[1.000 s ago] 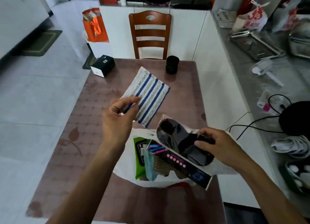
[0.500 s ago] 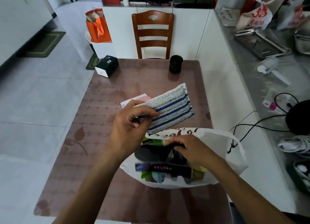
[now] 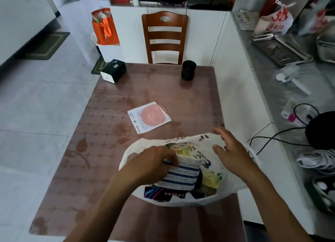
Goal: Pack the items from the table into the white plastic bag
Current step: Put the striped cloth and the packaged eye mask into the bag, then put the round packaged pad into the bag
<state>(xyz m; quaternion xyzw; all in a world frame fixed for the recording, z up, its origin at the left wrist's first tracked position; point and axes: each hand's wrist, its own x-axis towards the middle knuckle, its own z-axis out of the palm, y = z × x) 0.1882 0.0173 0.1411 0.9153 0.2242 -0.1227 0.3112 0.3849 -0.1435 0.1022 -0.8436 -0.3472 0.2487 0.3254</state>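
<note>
The white plastic bag [image 3: 135, 149] lies open on the near part of the brown table [image 3: 145, 89], with several packets inside. My left hand [image 3: 152, 164] is inside the bag's mouth, shut on a blue-and-grey striped cloth [image 3: 179, 176] that rests on top of the contents. My right hand [image 3: 228, 151] hovers over the bag's right rim, fingers spread, holding nothing. A flat white packet with a pink disc [image 3: 149, 116] lies on the table just beyond the bag.
A black-and-white box [image 3: 113, 70] sits at the table's far left corner and a small black cylinder [image 3: 188, 69] near the far edge. A wooden chair [image 3: 164, 37] stands behind the table. A cluttered grey counter [image 3: 290, 75] with cables runs along the right.
My left hand has brought the striped cloth down from above the table into the bag. My right hand has come out of the bag and opened over its right rim. The pink-disc packet is uncovered.
</note>
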